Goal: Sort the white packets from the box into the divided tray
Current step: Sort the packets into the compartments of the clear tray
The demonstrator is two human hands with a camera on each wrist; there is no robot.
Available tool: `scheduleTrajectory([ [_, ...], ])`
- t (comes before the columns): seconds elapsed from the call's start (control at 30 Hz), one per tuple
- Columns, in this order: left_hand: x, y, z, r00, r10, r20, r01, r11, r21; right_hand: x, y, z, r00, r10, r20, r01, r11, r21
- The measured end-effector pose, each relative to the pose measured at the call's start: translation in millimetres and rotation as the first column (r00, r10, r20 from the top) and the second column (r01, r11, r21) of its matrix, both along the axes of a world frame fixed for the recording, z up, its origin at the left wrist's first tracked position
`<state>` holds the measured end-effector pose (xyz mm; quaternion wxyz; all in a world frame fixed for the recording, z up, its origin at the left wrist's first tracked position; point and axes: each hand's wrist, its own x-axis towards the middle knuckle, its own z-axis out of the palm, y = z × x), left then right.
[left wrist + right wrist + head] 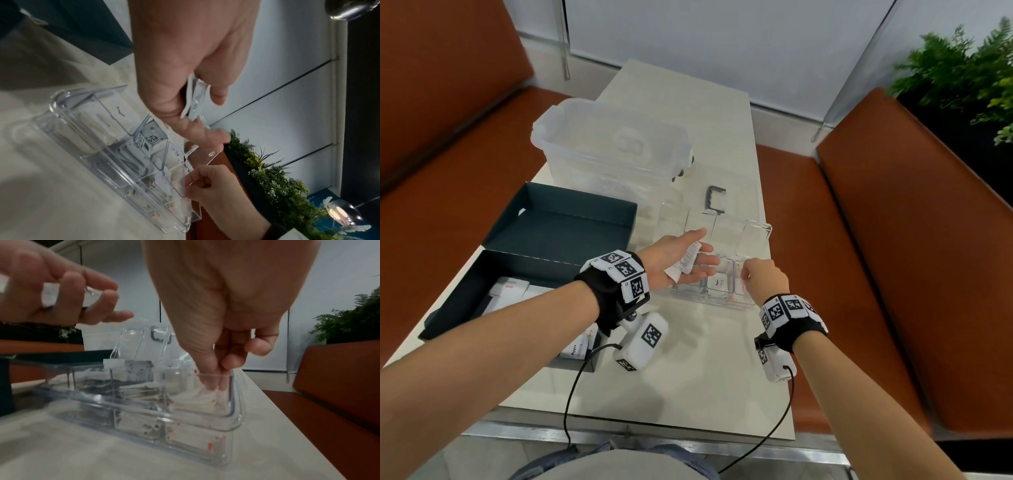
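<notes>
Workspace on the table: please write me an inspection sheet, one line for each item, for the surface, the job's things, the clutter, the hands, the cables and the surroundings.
Surface: pale table, bare at the near edge.
Job's things: dark box at left, white packets inside; clear divided tray with packets in several compartments.
Clutter: large clear bin behind the box; dark grey handle beyond the tray.
Hands: left hand over the tray, palm up, packets held between its fingers; right hand with fingertips down in the tray's near right compartment.
Cables: black cables run from both wrist cameras toward the person.
Surroundings: brown benches on both sides, green plant at right.
</notes>
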<state>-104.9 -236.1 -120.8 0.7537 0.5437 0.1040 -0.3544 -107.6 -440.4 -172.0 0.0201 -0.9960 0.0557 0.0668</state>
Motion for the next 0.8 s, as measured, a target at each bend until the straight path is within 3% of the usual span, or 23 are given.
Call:
scheduleTrajectory([
  [0.2,0,-3,7,0.996,0.025,-0.088,-0.039,0.985,-0.166,-5,1,9,0.998,0.054,0.033,-0.053,0.998,-0.039],
  [0.27,1,-4,10,0.991,0.052,-0.125,-0.075,0.979,-0.187,-6,2,21,0.992,0.022,0.126,-0.032,0.997,0.072],
  [0.33,1,-5,11,0.987,0.079,-0.139,-0.100,0.983,-0.152,-10,11,36,0.971,-0.035,0.236,-0.039,0.953,0.301],
  [0.43,0,-9,11,0.991,0.077,-0.109,-0.088,0.991,-0.099,-24,39,56,0.962,-0.084,0.260,-0.105,0.765,0.635],
  [0.5,-2,-13,12,0.997,0.038,-0.064,-0.044,0.995,-0.091,-33,56,62,0.982,-0.111,0.152,-0.060,0.578,0.814],
  [0.57,-4,-16,15,0.999,0.012,-0.032,-0.016,0.994,-0.112,-36,65,62,0.989,-0.140,0.055,0.012,0.442,0.897],
  [0.73,-11,-21,18,1.000,-0.008,0.021,0.011,0.989,-0.144,-33,56,58,0.966,-0.251,-0.056,0.127,0.277,0.953],
  [0.8,-12,-21,15,0.996,-0.011,0.093,0.019,0.995,-0.093,-32,49,58,0.956,-0.283,-0.083,0.153,0.234,0.960],
])
